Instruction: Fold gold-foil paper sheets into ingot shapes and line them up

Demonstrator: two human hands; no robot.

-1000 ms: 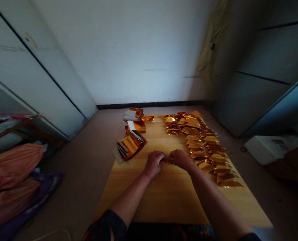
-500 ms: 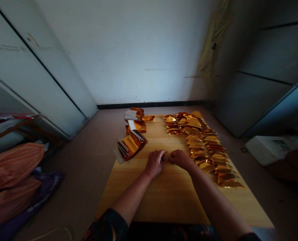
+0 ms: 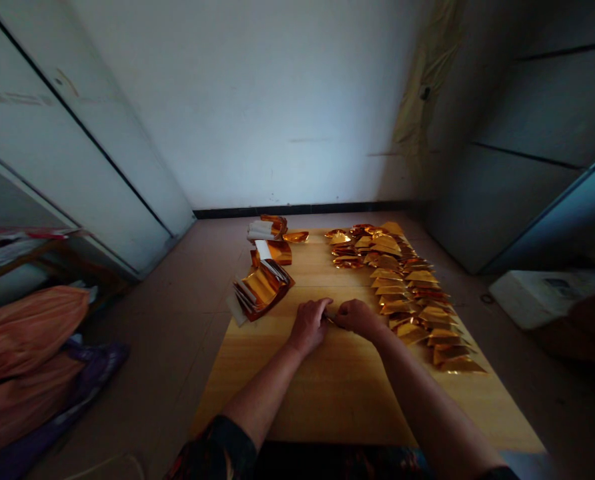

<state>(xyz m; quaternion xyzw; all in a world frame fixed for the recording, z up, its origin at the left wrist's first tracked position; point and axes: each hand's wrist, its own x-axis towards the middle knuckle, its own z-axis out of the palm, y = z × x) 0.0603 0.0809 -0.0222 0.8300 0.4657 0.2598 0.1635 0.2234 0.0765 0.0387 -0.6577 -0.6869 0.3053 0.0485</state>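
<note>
Between my hands, over the middle of the wooden table [image 3: 297, 393], is a small piece of gold foil paper [image 3: 330, 316], mostly hidden by fingers. My left hand [image 3: 309, 325] is closed on its left side, thumb on top. My right hand [image 3: 356, 316] pinches its right end with curled fingers. Right of my hands lie rows of folded gold foil paper pieces [image 3: 392, 290]. To the left rests a fanned stack of gold foil sheets [image 3: 265, 288] with pale undersides.
Behind that stack are another bundle of foil sheets [image 3: 275, 252], a rolled bundle [image 3: 267, 228] and a single folded piece [image 3: 296, 237]. Orange cloth [image 3: 32, 327] hangs at the left. A white box [image 3: 547, 297] sits on the floor to the right, before a cabinet [image 3: 532, 167].
My right hand has shifted slightly left, closer to my left hand, and less of the foil paper shows between them. My left hand stays in place.
</note>
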